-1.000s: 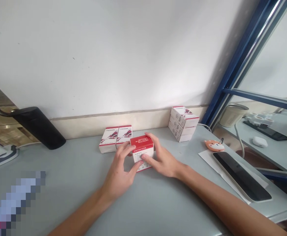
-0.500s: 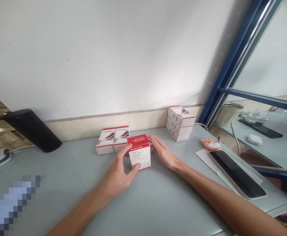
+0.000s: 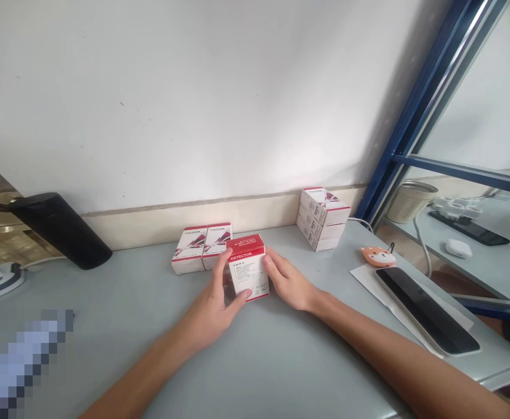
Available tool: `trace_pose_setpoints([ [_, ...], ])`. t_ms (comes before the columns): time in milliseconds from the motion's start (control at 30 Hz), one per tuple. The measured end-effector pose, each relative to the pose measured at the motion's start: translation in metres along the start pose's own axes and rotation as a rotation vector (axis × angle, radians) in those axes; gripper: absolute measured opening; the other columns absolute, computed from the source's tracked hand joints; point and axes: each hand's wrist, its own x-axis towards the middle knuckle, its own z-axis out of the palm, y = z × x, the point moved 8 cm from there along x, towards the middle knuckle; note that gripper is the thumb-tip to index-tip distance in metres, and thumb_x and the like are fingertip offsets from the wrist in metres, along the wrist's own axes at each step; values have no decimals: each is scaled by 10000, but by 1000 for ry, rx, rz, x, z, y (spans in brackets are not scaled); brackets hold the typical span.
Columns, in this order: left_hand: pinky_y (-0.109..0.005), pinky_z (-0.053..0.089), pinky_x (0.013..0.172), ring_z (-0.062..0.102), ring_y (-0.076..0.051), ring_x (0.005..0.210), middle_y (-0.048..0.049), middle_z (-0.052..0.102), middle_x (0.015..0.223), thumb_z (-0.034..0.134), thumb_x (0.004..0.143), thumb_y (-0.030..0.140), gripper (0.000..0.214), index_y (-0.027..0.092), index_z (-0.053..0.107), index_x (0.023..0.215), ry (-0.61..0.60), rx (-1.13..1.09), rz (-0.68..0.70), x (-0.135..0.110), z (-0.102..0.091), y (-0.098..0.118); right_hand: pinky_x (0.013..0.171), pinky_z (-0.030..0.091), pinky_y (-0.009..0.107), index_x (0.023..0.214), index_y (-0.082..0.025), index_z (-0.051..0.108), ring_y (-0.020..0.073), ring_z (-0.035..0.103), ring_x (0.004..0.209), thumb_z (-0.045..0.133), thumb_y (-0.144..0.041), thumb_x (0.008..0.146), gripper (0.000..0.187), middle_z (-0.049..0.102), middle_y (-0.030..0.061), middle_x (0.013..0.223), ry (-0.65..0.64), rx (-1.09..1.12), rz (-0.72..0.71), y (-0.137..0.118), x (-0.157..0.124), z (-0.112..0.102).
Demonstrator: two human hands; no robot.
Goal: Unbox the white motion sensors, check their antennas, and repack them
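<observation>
A red and white box marked DETECTOR (image 3: 248, 269) stands on the grey table (image 3: 150, 326) in the middle of the view. My left hand (image 3: 213, 305) grips its left side, thumb at the lower front corner and fingers up the side. My right hand (image 3: 286, 282) presses against its right side with the fingers curled round it. Just behind the box lie two like boxes (image 3: 201, 247) side by side near the wall.
A stack of three like boxes (image 3: 321, 218) stands at the back right. A phone (image 3: 427, 311) lies on white paper at the right with an orange fox-shaped charm (image 3: 379, 256). A black cylinder (image 3: 58, 228) lies at the back left. A blue frame (image 3: 416, 110) borders the right.
My right hand, held off the box half a second ago, has come back against its right side. The box has been turned a little and stands more upright than one second ago.
</observation>
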Motion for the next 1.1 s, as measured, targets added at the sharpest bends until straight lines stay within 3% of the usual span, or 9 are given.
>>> trace_pose_setpoints([
  [200, -471, 556, 1093, 629, -302, 1363, -117, 560, 1572, 669, 986, 408, 930, 401, 40, 1671, 14, -32, -11, 1, -2, 0, 1082, 505, 435, 1477, -268, 537, 251, 640, 1237, 322, -593, 1106, 538, 663, 83, 1416, 20, -4, -36, -3, -2, -2],
  [400, -441, 656, 923, 732, -292, 1192, -116, 663, 1430, 720, 951, 426, 990, 415, 42, 1672, 127, -397, -91, 8, -9, 8, 973, 568, 491, 1640, -326, 249, 266, 673, 1122, 666, -599, 966, 838, 642, 110, 1373, -102, -10, 71, 5, -4, 6],
  [500, -439, 659, 920, 733, -285, 1190, -117, 659, 1431, 703, 962, 438, 1001, 420, 3, 1678, 175, -447, -83, 11, -13, 11, 891, 590, 472, 1631, -339, 230, 242, 689, 1020, 723, -567, 930, 887, 636, 102, 1308, -61, 32, 102, 6, -4, 8],
  [567, -435, 646, 942, 722, -272, 1196, -106, 656, 1431, 670, 983, 440, 935, 418, 49, 1682, 213, -356, -34, 12, -20, 14, 866, 595, 449, 1586, -336, 308, 223, 696, 969, 762, -533, 902, 844, 642, 86, 1261, 9, 88, 99, 4, -3, 7],
  [733, -501, 463, 1168, 607, -283, 1303, -95, 655, 1389, 542, 1032, 389, 422, 305, 587, 1442, 550, 226, 159, 12, -72, 24, 821, 595, 411, 1417, -285, 480, 221, 703, 944, 752, -532, 898, 635, 694, 78, 1185, 278, 159, 81, 0, -3, -13],
  [833, -518, 352, 1246, 475, -323, 1450, -111, 593, 1485, 567, 994, 368, 468, 280, 578, 1453, 686, 203, -76, 16, -102, -8, 794, 588, 416, 1393, -280, 498, 240, 687, 953, 761, -523, 886, 621, 681, 90, 1227, 468, -32, -2, -16, -5, -33],
  [933, -540, 480, 1131, 634, -338, 1279, -147, 669, 1379, 485, 1018, 385, 506, 238, 527, 1501, 682, 6, -337, 20, -111, -51, 867, 573, 452, 1391, -283, 519, 290, 642, 1082, 788, -436, 867, 609, 661, 106, 1278, 608, -399, -192, -48, -1, -36],
  [1000, -567, 494, 1107, 670, -354, 1219, -147, 720, 1280, 446, 1032, 421, 504, 222, 544, 1485, 690, -40, -387, 22, -113, -67, 922, 553, 468, 1382, -276, 538, 310, 608, 1126, 764, -382, 893, 549, 676, 111, 1275, 592, -628, -353, -68, 11, -16],
  [1100, -533, 429, 1192, 607, -330, 1345, -136, 659, 1424, 349, 1064, 467, 528, 234, 523, 1505, 720, -94, -353, 23, -114, -77, 1028, 497, 464, 1404, -268, 556, 319, 549, 1224, 713, -295, 940, 491, 687, 95, 1326, 414, -904, -555, -81, 41, 41],
])
